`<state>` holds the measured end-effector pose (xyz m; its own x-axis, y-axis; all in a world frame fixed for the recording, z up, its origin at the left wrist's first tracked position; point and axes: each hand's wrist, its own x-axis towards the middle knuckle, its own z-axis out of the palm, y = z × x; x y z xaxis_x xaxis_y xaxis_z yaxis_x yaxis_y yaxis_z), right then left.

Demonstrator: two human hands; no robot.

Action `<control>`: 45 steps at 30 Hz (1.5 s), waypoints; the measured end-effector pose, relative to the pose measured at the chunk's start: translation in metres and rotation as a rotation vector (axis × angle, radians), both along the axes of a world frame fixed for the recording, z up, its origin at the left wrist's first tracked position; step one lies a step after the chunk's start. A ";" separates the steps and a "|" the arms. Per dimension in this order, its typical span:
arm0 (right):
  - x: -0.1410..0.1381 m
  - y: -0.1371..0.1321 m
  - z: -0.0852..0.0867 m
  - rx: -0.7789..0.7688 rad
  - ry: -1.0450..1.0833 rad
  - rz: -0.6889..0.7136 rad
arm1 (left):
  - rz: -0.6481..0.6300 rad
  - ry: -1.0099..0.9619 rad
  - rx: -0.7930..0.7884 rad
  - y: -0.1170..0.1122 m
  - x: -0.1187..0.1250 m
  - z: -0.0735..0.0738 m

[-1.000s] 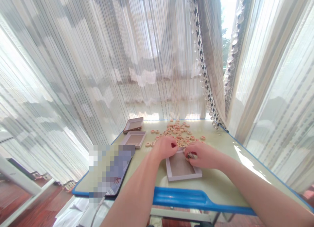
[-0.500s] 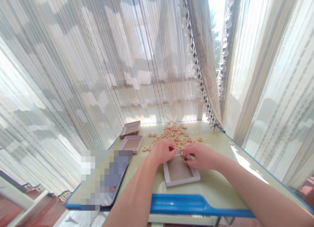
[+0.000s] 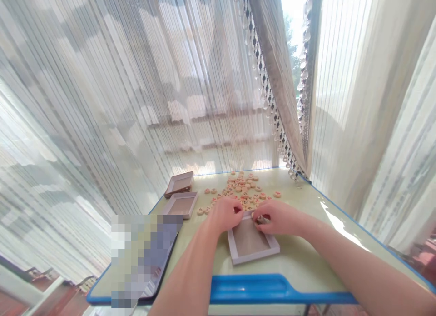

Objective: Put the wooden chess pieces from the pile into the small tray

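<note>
A shallow white-rimmed box tray (image 3: 252,257) lies on the pale green table (image 3: 306,257) in front of me. My left hand (image 3: 225,213) rests at the tray's far left corner, fingers curled onto round wooden game pieces (image 3: 242,188) scattered just beyond. My right hand (image 3: 277,217) is at the tray's far right corner, fingers pinched on a small piece that I cannot make out clearly. Both hands touch the near edge of the heap of pieces.
Two more shallow trays, one (image 3: 180,205) nearer and one (image 3: 180,184) farther, lie at the table's left. A dark flat device (image 3: 153,257), partly blurred, sits at the near left. The table has a blue rim (image 3: 272,289). Sheer curtains (image 3: 136,102) surround it closely.
The view has shifted a little; both hands stay at the tray's far edge among the pieces, with only small finger movements.
</note>
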<state>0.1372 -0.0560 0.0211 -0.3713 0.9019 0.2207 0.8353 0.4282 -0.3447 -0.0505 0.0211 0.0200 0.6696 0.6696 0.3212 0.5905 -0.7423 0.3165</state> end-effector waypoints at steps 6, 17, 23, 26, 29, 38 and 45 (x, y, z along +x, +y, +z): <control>0.000 0.002 -0.003 -0.006 -0.007 -0.063 | -0.014 0.006 0.004 0.000 0.000 0.000; 0.000 0.004 -0.002 -0.004 0.024 -0.024 | -0.007 0.015 0.013 0.003 0.001 -0.002; 0.001 0.002 -0.003 -0.026 0.065 -0.061 | 0.002 0.016 0.007 0.001 0.000 0.000; 0.003 0.002 -0.002 -0.017 0.097 -0.039 | 0.011 0.021 -0.007 0.000 0.000 0.002; 0.007 0.006 -0.001 0.049 0.141 -0.078 | 0.011 0.014 -0.011 0.000 0.000 0.003; 0.014 0.027 -0.011 0.250 0.134 -0.202 | -0.006 -0.048 0.055 0.003 0.003 -0.001; -0.001 0.037 -0.008 0.064 0.067 -0.146 | 0.011 -0.047 0.067 0.005 0.004 -0.001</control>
